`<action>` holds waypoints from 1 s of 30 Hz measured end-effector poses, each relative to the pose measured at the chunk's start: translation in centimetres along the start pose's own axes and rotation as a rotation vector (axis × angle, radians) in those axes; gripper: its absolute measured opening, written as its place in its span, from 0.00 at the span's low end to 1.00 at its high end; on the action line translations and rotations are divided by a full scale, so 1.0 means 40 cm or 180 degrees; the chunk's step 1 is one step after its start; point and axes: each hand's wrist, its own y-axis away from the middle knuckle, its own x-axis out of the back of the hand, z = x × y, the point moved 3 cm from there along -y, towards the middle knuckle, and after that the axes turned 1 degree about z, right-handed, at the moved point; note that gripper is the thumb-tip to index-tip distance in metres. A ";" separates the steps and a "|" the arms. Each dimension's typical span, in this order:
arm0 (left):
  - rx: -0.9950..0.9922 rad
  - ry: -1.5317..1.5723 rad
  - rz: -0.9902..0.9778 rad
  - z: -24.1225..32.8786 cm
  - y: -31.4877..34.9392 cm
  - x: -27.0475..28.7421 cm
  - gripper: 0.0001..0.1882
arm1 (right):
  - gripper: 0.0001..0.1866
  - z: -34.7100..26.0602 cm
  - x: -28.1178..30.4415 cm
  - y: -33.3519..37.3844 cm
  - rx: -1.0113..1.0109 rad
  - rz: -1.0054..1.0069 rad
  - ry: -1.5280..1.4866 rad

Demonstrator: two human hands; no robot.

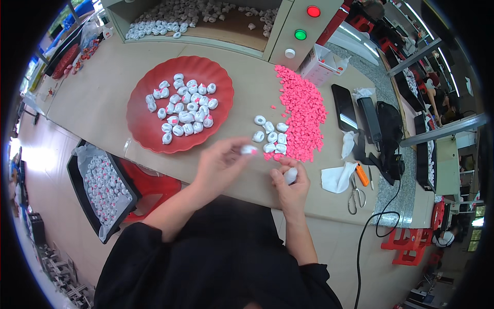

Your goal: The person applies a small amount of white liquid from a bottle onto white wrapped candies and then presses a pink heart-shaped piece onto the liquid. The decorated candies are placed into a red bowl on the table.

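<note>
My left hand (218, 165) pinches a small white rounded piece (248, 150) with a pink spot on it, between thumb and fingertips, above the table. My right hand (290, 185) is closed around a smooth white rounded thing (290, 175), mostly hidden by the fingers; its fingertips are at the lower edge of a heap of small pink pieces (302, 110). Between the hands and the heap lie several loose white pieces (271, 138). To the left stands a red scalloped plate (141, 131) bearing many white pieces, some with pink spots.
A black lined tray (85, 193) full of white pieces rests on a red stool (154, 190) at the left. On the right lie a black phone (343, 105), a cloth (338, 177), scissors (356, 198) and an orange-handled tool (362, 175). A machine cabinet (206, 38) with lit buttons stands behind.
</note>
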 end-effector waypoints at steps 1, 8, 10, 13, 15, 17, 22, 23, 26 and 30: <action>-0.0557 -0.0889 0.0411 0.036 -0.009 0.045 0.11 | 0.13 0.009 0.007 -0.003 0.0180 -0.0050 -0.0389; -0.1979 -0.3176 0.0264 0.070 -0.049 0.028 0.11 | 0.13 0.005 -0.005 -0.007 0.0396 0.0037 -0.1025; -0.1752 -0.2860 -0.0104 0.021 -0.069 -0.048 0.14 | 0.14 -0.001 0.000 0.004 0.0297 0.0050 -0.1036; -0.1559 -0.2963 -0.0605 -0.049 -0.106 -0.064 0.18 | 0.16 -0.006 0.024 0.005 0.0064 0.0061 -0.1208; -0.0915 -0.2472 -0.0566 -0.046 -0.100 -0.053 0.17 | 0.17 0.000 0.039 -0.001 -0.0062 0.0081 -0.1524; -0.0125 -0.1518 -0.0614 -0.056 -0.082 -0.030 0.16 | 0.15 -0.029 0.041 0.004 0.0069 0.0310 -0.1324; 0.1212 0.1302 -0.0824 -0.076 -0.022 -0.026 0.12 | 0.14 -0.008 0.088 -0.004 0.0819 0.0657 -0.0904; 0.1116 0.1400 -0.0794 -0.074 -0.017 -0.034 0.13 | 0.13 -0.013 0.089 -0.012 0.0934 0.0701 -0.1029; 0.0804 0.1454 -0.0757 -0.079 -0.010 -0.052 0.14 | 0.13 -0.034 0.077 -0.016 0.1095 0.0448 -0.1333; 0.0654 0.1078 -0.0731 -0.103 -0.007 -0.062 0.14 | 0.14 -0.035 0.044 -0.002 0.1287 0.0401 -0.0927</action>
